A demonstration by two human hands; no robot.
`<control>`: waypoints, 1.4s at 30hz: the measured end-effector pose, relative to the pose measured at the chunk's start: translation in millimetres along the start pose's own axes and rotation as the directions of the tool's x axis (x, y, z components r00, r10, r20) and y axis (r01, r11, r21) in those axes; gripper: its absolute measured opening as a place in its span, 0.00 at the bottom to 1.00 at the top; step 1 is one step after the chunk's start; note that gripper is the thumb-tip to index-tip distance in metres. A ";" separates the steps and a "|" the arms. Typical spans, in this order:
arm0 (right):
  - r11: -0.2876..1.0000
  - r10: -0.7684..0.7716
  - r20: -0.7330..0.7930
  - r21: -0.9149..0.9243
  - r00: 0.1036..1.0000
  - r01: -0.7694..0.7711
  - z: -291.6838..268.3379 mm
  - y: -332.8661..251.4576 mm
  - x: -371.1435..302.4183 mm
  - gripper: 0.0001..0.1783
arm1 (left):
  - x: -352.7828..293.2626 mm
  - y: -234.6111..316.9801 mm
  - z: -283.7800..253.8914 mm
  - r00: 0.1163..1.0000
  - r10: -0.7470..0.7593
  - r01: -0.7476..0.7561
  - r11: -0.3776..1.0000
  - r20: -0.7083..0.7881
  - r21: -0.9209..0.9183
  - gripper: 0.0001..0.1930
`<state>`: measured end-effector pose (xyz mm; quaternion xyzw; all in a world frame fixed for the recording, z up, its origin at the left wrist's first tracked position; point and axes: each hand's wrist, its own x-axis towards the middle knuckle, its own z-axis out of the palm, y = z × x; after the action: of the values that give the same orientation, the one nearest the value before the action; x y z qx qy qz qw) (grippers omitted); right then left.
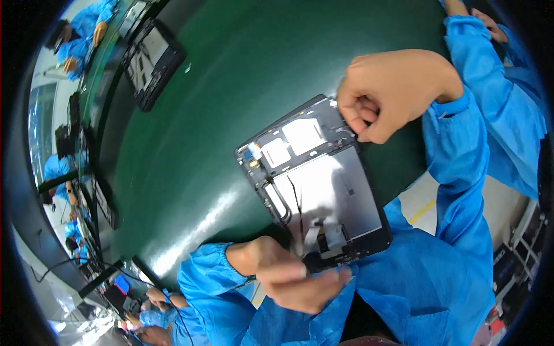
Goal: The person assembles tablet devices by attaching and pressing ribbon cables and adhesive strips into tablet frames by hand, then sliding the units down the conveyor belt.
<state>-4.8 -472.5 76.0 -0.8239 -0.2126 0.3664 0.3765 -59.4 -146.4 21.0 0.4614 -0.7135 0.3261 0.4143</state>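
Over the near edge of the glossy green worktop [190, 155], steady the opened, black-and-silver, tablet-shaped device [340, 190] gently; right fingers [353, 118] curled at its upper-right corner, left fingers [303, 285] blurred near its bottom; cannot tell either grip.

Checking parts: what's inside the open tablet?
The tablet shows a silver plate and black wires; what lies beneath the plate or right hand is hidden.
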 end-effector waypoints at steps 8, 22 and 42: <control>0.999 0.033 0.017 0.042 0.999 -0.034 -0.1 2.5 -0.4 0.07 | -0.6 -19.3 1.6 0.986 0.144 -0.146 0.989 0.087 0.021 0.06; 1.000 0.018 -0.003 0.020 1.000 -0.018 -1.0 4.3 0.4 0.08 | 13.6 -21.5 -9.7 0.818 -0.346 0.305 0.938 0.460 0.163 0.23; 0.999 -0.029 -0.029 -0.015 0.999 0.028 2.2 6.5 -1.7 0.11 | 34.3 -27.2 8.6 0.559 -0.637 0.542 0.765 0.531 0.349 0.27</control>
<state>-7.1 -476.6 70.7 -0.8289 -0.2215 0.3471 0.3787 -44.5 -176.9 50.1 0.7825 -0.5858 0.0481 0.2052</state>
